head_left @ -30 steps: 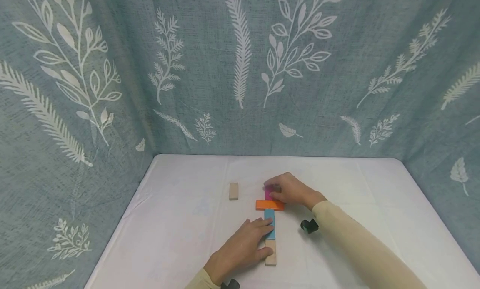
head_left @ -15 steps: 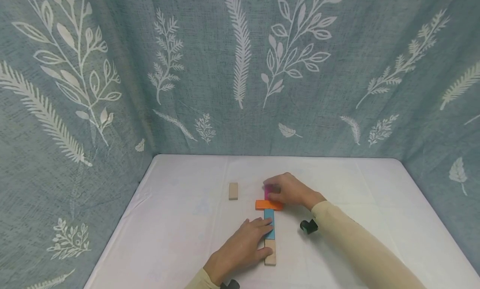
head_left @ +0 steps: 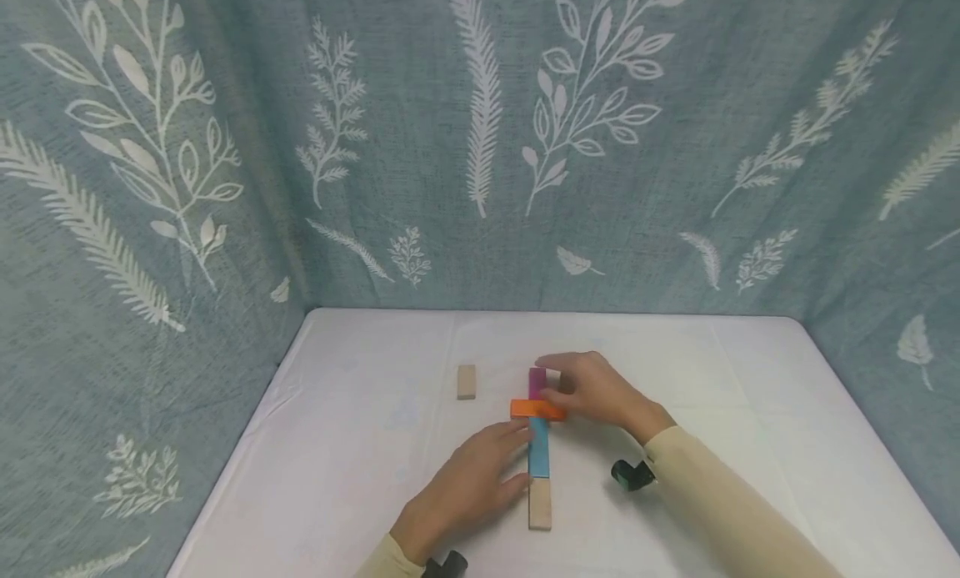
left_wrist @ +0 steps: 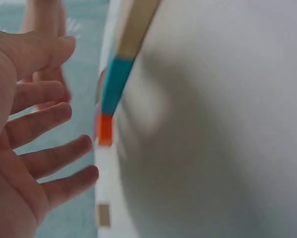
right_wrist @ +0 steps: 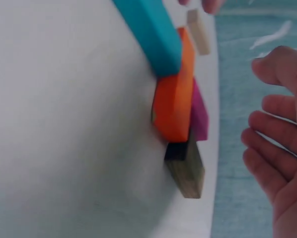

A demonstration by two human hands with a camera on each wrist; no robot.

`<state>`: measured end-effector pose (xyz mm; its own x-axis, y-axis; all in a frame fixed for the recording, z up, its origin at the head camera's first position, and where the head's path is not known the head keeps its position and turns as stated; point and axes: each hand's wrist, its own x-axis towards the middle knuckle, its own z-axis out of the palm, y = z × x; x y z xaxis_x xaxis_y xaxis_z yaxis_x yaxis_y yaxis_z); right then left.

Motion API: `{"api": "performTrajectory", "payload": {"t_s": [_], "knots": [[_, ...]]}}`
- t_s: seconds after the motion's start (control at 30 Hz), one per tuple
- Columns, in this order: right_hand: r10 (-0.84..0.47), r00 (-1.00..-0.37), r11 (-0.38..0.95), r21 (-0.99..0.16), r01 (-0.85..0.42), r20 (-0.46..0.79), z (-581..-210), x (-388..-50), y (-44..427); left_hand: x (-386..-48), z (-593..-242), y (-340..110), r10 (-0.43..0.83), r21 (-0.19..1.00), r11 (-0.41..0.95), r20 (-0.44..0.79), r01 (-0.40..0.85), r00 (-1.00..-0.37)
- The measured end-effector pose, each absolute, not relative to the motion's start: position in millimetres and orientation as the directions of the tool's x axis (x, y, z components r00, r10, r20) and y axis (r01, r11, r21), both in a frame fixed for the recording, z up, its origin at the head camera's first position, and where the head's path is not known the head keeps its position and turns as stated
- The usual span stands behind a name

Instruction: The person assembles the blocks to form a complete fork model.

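A row of blocks lies flat on the table. A plain wooden block (head_left: pixel 540 505) is nearest, then a blue block (head_left: pixel 538 449), an orange block (head_left: pixel 525 409) set crosswise, and a magenta block (head_left: pixel 537 382) beyond it. My left hand (head_left: pixel 468 478) hovers at the left side of the blue block, fingers spread and apart from it in the left wrist view. My right hand (head_left: pixel 600 390) is beside the magenta and orange blocks, fingers extended and holding nothing. In the right wrist view, another wooden block (right_wrist: pixel 187 173) stands beside the magenta one; my right hand mostly hides it in the head view.
A separate wooden block (head_left: pixel 467 382) lies to the left of the magenta block. The white-covered table (head_left: pixel 360 411) ends at its back edge against a blue-green curtain (head_left: pixel 420 144) with white leaf prints. A black wrist device (head_left: pixel 632 475) hangs under the right sleeve.
Both hands have lifted off the blocks. My left hand has moved slightly left and toward me; my right has shifted right, with its fingers loosened. The blocks look unmoved.
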<state>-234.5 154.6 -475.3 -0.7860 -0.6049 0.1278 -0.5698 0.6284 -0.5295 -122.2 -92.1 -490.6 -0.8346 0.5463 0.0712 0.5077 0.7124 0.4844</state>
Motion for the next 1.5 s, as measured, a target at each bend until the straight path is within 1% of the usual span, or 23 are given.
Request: {"api": "performTrajectory", "payload": {"t_s": [0.13, 0.23, 0.3, 0.5, 0.7, 0.83, 1.0, 1.1, 1.33, 1.5], "knots": [[-0.597, -0.784, 0.603, -0.55, -0.578, 0.169, -474.0, -212.1, 163.0, -132.0, -480.6, -107.6, 0.444, 0.56, 0.7, 0.147, 0.444, -0.884], [-0.58, -0.794, 0.602, -0.562, -0.567, 0.18, -472.4, -191.8, 165.5, -139.3, -476.0, -120.4, 0.37, 0.576, 0.696, 0.222, 0.428, -0.902], [-0.567, -0.802, 0.61, -0.557, -0.563, 0.189, -472.5, -178.0, 165.7, -144.5, -474.4, -127.7, 0.335, 0.578, 0.692, 0.274, 0.432, -0.902], [-0.539, -0.808, 0.61, -0.551, -0.569, 0.237, -481.6, -144.0, 164.4, -160.7, -474.1, -144.6, 0.265, 0.595, 0.678, 0.351, 0.432, -0.898], [-0.524, -0.81, 0.61, -0.547, -0.573, 0.264, -496.7, -127.3, 162.8, -175.4, -478.2, -157.4, 0.223, 0.622, 0.645, 0.403, 0.445, -0.887], [-0.516, -0.801, 0.609, -0.527, -0.593, 0.304, -506.7, -124.8, 162.6, -182.6, -479.2, -161.1, 0.22, 0.639, 0.632, 0.395, 0.438, -0.892], [-0.531, -0.783, 0.61, -0.494, -0.619, 0.325, -515.1, -124.7, 160.2, -188.4, -479.4, -161.8, 0.217, 0.663, 0.631, 0.347, 0.402, -0.913], [-0.524, -0.786, 0.633, -0.467, -0.618, 0.328, -518.0, -125.5, 159.1, -190.9, -480.3, -161.6, 0.212, 0.674, 0.635, 0.317, 0.377, -0.924], [-0.522, -0.819, 0.701, -0.428, -0.571, 0.238, -521.5, -129.4, 157.2, -197.9, -485.6, -163.8, 0.217, 0.695, 0.637, 0.253, 0.333, -0.943], [-0.527, -0.82, 0.709, -0.416, -0.569, 0.223, -523.3, -132.1, 156.2, -204.1, -492.2, -166.8, 0.23, 0.7, 0.643, 0.21, 0.31, -0.95]]}}
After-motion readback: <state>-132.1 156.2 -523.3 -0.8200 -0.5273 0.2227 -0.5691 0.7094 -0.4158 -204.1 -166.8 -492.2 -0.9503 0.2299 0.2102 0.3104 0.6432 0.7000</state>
